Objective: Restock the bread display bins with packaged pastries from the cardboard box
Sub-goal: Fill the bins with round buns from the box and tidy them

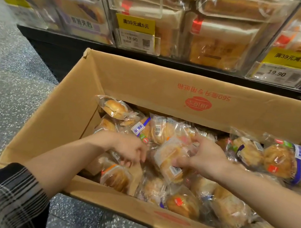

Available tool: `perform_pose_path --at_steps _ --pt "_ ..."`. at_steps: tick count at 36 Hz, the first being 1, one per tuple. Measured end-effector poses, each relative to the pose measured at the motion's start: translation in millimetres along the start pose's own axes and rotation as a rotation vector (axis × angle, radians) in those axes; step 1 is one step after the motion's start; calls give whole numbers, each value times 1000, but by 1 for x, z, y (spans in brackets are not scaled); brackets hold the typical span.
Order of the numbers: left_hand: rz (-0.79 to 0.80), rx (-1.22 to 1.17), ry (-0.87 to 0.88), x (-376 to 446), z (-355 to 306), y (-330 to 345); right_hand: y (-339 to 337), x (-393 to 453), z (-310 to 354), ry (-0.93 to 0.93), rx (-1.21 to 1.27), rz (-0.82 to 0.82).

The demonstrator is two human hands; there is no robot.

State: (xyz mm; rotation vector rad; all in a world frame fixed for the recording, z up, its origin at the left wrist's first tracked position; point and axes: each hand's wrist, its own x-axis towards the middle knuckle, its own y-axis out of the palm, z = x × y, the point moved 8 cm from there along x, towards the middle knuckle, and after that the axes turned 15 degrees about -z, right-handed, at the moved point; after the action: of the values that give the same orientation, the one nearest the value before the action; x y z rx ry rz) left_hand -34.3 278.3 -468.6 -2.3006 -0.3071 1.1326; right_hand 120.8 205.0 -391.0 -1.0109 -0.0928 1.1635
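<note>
Item: open brown cardboard box (131,83), heaped with clear-wrapped pastries, at 6 o'clock below clear acrylic display bins (178,29) at 12.
Our right hand (205,158): fingers clamped on pale round wrapped pastry (169,162), box centre.
Our left hand (130,150): fingers curled loosely, holding nothing we can see.
Advice: we lift by wrapper edge, avoid crushing.
Floor: grey speckled terrazzo (1,90).

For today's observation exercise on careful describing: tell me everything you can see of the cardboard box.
The cardboard box is large, brown corrugated board, open at the top with its flaps up. Its far inner wall bears red print and a round red logo, seen upside down. It stands on a speckled floor before the black display base. Inside lie many clear-wrapped pastries. Both hands reach in: the right hand grips one packet, the left hand rests among the others.
</note>
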Motion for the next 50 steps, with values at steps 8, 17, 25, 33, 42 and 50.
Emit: perform_pose_path --at_steps 8,17,25,33,42,50 --pt "279 396 -2 -11 23 38 -2 4 -14 111 -16 0" --pt "-32 247 123 0 10 0 -5 8 -9 43 -28 -28" --pt "-450 -284 102 -7 -13 -59 -31 15 -11 57 44 -181" --pt "-575 -815 -37 -5 -8 -58 -53 8 23 -232 70 -336" --pt "-688 -1245 -60 -12 -6 -71 -44 -8 52 -443 183 -206" --pt "-699 -1065 -11 -19 -23 -72 -60 -4 48 -391 295 -435"
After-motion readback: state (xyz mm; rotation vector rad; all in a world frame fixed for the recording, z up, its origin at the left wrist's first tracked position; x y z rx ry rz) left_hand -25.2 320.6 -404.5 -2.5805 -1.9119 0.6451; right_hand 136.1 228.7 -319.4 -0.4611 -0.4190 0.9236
